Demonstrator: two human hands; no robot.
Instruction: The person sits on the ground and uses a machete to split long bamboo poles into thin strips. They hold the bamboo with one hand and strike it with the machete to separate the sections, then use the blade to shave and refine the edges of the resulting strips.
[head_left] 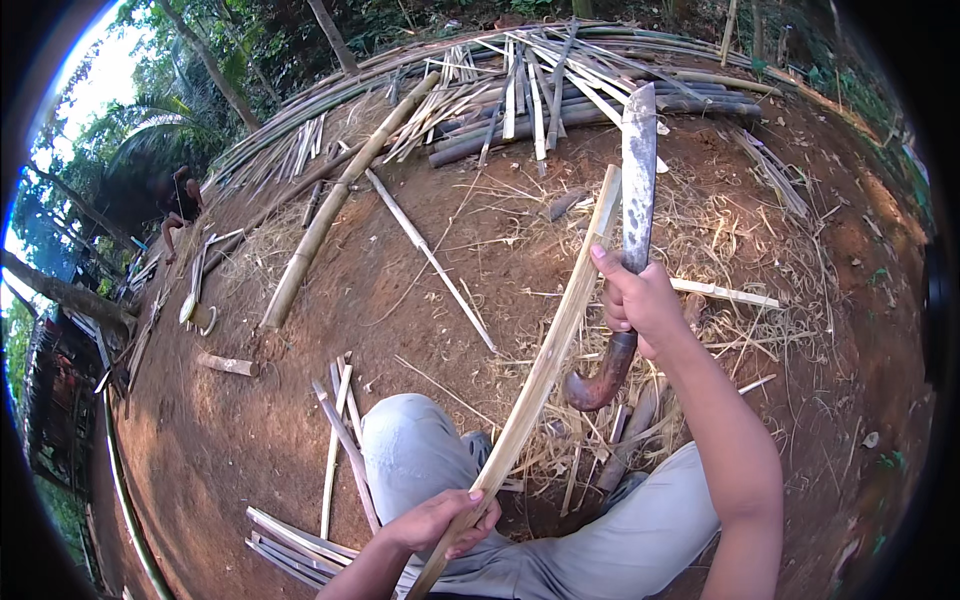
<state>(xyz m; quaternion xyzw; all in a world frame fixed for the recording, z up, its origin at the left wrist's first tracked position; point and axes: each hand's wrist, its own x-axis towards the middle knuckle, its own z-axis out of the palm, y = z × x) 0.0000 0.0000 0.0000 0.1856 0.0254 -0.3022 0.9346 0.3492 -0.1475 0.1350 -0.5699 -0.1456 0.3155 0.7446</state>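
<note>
A long split bamboo strip (540,375) runs slantwise from my lap up and away to the right. Near its lower end, my left hand (440,522) is closed around it. My right hand (645,305) grips a machete (638,180) where the blade meets the curved dark wooden handle. The worn, stained blade points up and away, beside the far end of the strip. My right thumb lies close to the strip's edge; whether it presses on it I cannot tell.
Thin shavings (720,240) litter the brown soil ahead. Cut strips (300,545) lie by my left knee, and a bamboo pole (340,210) stretches away at left. Beyond is a heap of bamboo (560,110). Another person (182,205) is far left, near trees.
</note>
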